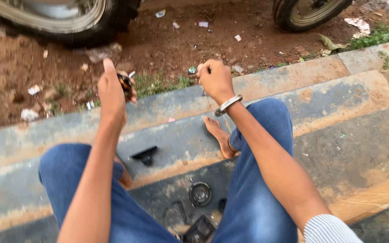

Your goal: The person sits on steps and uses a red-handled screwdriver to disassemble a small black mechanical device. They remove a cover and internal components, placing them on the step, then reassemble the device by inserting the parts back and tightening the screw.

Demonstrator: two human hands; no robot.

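Observation:
My left hand (112,90) is raised in front of me and grips a small dark part with an orange patch (125,83); the thumb points up. My right hand (215,79) is closed in a fist around a thin tool whose tip (203,93) pokes out below it. A metal bangle (228,104) circles that wrist. The two hands are apart, level with each other. I sit on concrete steps (338,108) in blue jeans, my bare right foot (220,135) resting on a lower step.
On the steps between my legs lie a black wedge-shaped piece (145,155), a round metal part (200,193) and other dark pieces (199,230). Beyond the steps is littered red dirt (167,40), a large tyre (64,20) and a smaller wheel (309,13).

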